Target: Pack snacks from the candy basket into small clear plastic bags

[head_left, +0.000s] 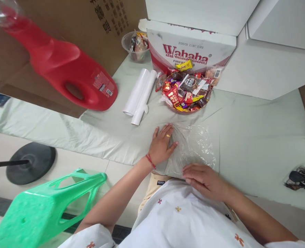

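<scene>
Presses the left hand [162, 146] palm down on the left edge of a clear plastic film [197, 146], thumb and fingers apart, gripping nothing. Lays the right hand [205, 179] at the film's near edge, fingers together; cannot tell from this angle about any pinch. Film spread on the near middle of the cloth-covered surface [258, 137], wrinkled and shiny towards the right. For neat handling, probably best to keep the left palm down lightly, stroke slowly outward with the right, and avoid hard tugs on such thin material.

Beyond the film, a round tray [185, 112], heaped with small wrapped snacks [187, 86] in red, yellow, purple and brown. To its left, two white rolls [140, 93], side by side. Behind the tray, a white and red carton [186, 51] marked "Wahaha", contents hidden. At far left of the carton, a clear plastic bowl [127, 44] with more wrapped snacks inside. Further left, a large red bottle [59, 69] with a handle, contents not visible.
</scene>
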Tool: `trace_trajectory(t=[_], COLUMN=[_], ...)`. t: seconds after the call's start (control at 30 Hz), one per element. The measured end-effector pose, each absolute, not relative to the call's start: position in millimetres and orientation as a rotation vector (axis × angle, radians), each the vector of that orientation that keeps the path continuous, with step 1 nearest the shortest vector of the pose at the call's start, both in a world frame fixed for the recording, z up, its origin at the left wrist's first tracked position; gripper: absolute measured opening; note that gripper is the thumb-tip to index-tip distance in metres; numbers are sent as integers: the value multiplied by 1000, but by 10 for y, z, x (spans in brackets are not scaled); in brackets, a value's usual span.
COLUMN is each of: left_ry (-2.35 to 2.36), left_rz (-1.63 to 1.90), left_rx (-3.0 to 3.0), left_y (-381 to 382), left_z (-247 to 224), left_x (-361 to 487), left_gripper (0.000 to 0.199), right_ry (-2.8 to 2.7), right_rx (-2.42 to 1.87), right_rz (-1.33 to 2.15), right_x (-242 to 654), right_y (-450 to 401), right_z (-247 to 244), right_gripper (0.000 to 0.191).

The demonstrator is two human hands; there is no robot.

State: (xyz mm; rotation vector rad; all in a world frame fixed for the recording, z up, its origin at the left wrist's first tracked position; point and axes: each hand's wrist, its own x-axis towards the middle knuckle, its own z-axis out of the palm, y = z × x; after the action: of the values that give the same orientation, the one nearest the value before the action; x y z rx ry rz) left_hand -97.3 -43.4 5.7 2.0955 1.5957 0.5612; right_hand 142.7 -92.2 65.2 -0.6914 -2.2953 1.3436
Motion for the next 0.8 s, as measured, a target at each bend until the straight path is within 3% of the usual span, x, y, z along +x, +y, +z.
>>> trace_trajectory(t=[0.23,0.43,0.63,0.8], left_ry=[1791,2297,2534,2448], left_rz=[1235,1259,872,630], left_rx=[1643,1553,1470,1617], left_y=[-116,1177,2554,3175], left_z=[306,718,821,628], left_x=[-1278,-2017,-2565,-2688], left_gripper=[21,9,27,48], right_ry=[-2554,-2650,-2514,-2449], right_rx=[-790,-710,-781,-814], right_rz=[665,609,597,639], right_x=[871,717,747,731], right_y=[-776,-774,-818,-794], right_z=[406,-2,-49,-47], right_gripper=[33,38,31,24])
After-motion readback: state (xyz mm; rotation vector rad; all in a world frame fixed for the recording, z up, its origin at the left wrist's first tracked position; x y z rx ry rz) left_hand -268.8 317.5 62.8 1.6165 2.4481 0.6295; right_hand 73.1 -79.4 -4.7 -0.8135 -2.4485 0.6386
